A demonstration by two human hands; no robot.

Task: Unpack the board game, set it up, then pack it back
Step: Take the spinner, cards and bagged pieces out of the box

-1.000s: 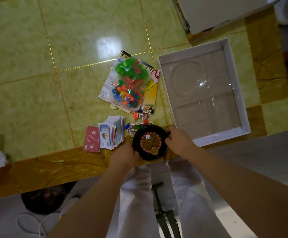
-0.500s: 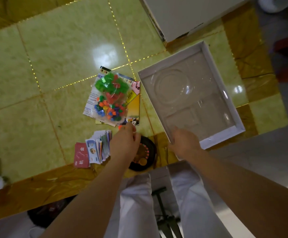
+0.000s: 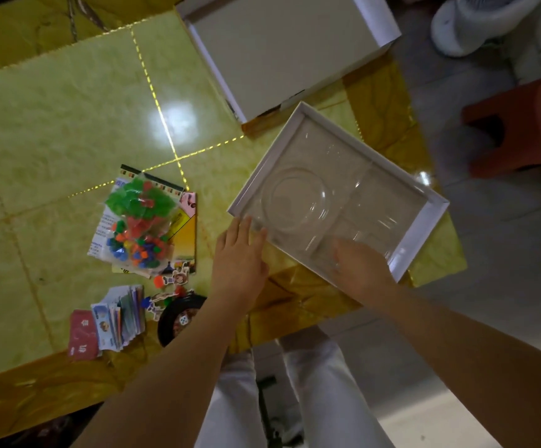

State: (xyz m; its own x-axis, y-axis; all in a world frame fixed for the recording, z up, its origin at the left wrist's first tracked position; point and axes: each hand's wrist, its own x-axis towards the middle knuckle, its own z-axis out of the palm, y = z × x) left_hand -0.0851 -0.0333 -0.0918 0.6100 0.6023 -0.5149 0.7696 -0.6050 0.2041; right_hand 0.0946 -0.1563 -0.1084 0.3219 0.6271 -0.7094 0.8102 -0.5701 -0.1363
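Note:
The white box base, with a clear plastic insert in it, lies skewed on the right of the yellow table. My left hand touches its near-left corner with straight fingers. My right hand grips its near edge, fingers over the insert. Left of my hands lie a bag of coloured pieces on printed sheets, cardboard figures, a stack of paper money and a red card. The black roulette wheel is partly hidden by my left forearm.
The box lid lies upside down at the table's far side, close to the base. The table's near edge runs just below my hands. A red stool and a white fan base stand on the floor to the right.
Both hands left the roulette wheel and moved right to the box base. The base has turned clockwise on the table.

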